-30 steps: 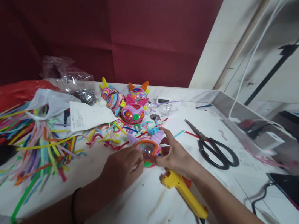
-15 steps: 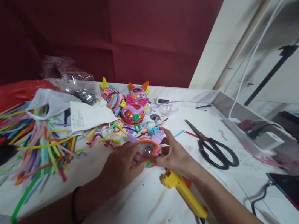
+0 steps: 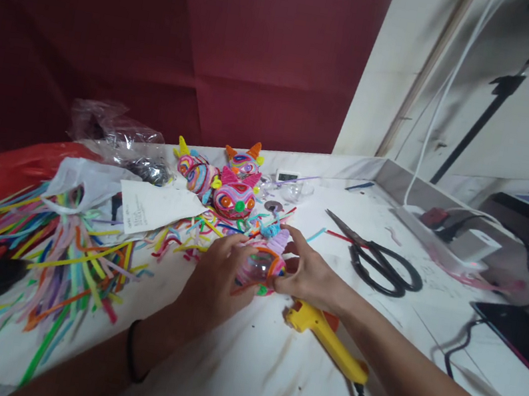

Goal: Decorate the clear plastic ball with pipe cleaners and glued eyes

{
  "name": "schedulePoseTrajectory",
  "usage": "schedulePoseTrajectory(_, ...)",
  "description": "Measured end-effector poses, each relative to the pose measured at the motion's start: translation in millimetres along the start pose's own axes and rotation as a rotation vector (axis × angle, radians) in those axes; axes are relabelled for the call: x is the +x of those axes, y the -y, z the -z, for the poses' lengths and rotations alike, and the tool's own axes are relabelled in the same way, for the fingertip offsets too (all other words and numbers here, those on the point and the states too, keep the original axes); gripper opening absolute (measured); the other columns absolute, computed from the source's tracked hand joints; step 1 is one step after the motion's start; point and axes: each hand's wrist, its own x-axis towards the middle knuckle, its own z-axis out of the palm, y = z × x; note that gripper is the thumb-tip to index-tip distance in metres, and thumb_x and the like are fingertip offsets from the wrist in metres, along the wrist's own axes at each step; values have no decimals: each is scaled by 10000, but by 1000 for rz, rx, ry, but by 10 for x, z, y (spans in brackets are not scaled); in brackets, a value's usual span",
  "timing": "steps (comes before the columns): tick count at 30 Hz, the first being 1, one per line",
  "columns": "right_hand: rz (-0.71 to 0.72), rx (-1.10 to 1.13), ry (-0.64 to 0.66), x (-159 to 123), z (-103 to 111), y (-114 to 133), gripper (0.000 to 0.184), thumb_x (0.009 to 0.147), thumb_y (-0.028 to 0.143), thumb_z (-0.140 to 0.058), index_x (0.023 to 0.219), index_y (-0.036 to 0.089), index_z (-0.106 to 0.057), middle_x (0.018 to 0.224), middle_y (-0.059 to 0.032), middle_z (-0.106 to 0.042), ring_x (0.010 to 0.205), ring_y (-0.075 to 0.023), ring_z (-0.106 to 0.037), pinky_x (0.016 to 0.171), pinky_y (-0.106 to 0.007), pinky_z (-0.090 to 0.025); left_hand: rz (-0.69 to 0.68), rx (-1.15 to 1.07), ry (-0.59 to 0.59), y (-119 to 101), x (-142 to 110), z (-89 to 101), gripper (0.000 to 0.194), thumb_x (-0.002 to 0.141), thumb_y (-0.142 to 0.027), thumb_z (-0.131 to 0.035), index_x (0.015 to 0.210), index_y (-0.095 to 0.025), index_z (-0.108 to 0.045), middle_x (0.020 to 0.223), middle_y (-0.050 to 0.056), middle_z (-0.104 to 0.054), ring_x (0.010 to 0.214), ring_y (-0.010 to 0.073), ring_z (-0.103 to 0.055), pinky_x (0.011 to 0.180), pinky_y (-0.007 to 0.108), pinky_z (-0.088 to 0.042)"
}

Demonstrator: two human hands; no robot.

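Between my two hands, low over the white table, is a pipe-cleaner ornament [image 3: 260, 266] with a clear rounded plastic middle, an orange rim and lilac and pink fuzzy parts. My left hand [image 3: 219, 278] curls around its left side, fingers over the top and thumb at the lower edge. On the right side my right hand [image 3: 308, 274] grips the rim between thumb and fingers. Part of the ornament is hidden behind my left fingers. Just below my right hand lies a yellow hot glue gun [image 3: 328, 345] with a black cord.
Finished pipe-cleaner animal heads [image 3: 234, 198] sit behind my hands among cut scraps. Loose pipe cleaners [image 3: 80, 268] spread at left beside a red bag [image 3: 19, 177]. Black-handled scissors [image 3: 380, 261] lie at right, near a power strip [image 3: 444, 245] and a dark tablet-like slab [image 3: 519, 339].
My left hand has shifted over the ornament's left side, its fingers rising higher and covering the left lilac part. My right hand keeps its hold. The view has moved slightly.
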Motion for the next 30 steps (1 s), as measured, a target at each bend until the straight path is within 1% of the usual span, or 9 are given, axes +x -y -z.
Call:
schedulePoseTrajectory(6, 3, -2, 4, 28, -14, -47, 969, 597, 257, -762, 1404, 302, -229, 1122, -45, -508, 723, -131, -626, 530, -227, -480, -42, 28, 59, -2, 68, 37, 515, 727, -188, -633, 1219, -191, -481, 1316, 168, -512, 1249, 325, -472, 1029, 519, -404)
schedulePoseTrajectory(11, -3, -10, -5, 20, -13, -9, 966, 604, 236, -755, 1414, 295, -232, 1111, -44, -508, 740, -139, -625, 566, -244, -505, -96, -33, 96, 51, 91, 17, 497, 746, -172, -595, 1227, -195, -475, 1309, 158, -560, 1281, 308, -471, 1089, 540, -348)
schedulePoseTrajectory(15, -23, -16, -4, 14, -9, 34, 1002, 584, 255, -766, 1426, 312, -226, 1088, -38, -499, 727, -139, -604, 541, -243, -493, -106, -57, 111, 75, 88, 11, 505, 746, -164, -603, 1233, -182, -467, 1289, 155, -573, 1275, 295, -480, 1105, 540, -338)
schedulePoseTrajectory(18, -36, -13, -5, 14, -10, 48, 1032, 578, 263, -769, 1441, 326, -206, 1102, -46, -493, 719, -133, -587, 527, -241, -487, -99, -72, 101, 78, 87, 8, 518, 731, -156, -608, 1230, -181, -470, 1285, 159, -566, 1269, 296, -481, 1093, 540, -357)
schedulePoseTrajectory(22, -43, -7, 2, 14, -6, 52, 1052, 579, 266, -769, 1456, 321, -191, 1138, -65, -490, 755, -144, -591, 555, -257, -515, -83, -93, 75, 69, 99, 9, 512, 719, -148, -605, 1214, -191, -482, 1295, 153, -533, 1274, 288, -466, 1063, 512, -405)
schedulePoseTrajectory(25, -23, -1, 14, 14, 1, 46, 1032, 596, 250, -753, 1458, 308, -188, 1143, -67, -508, 786, -151, -597, 579, -257, -523, -93, -104, 66, 63, 111, 7, 492, 726, -143, -600, 1203, -180, -487, 1290, 156, -526, 1281, 280, -455, 1072, 500, -401)
schedulePoseTrajectory(30, 10, -4, 16, 11, 4, 14, 1035, 595, 223, -748, 1465, 286, -191, 1144, -71, -529, 804, -156, -600, 630, -274, -520, -94, -105, 53, 62, 115, -7, 502, 709, -134, -606, 1194, -180, -486, 1251, 152, -557, 1254, 291, -478, 1067, 524, -398)
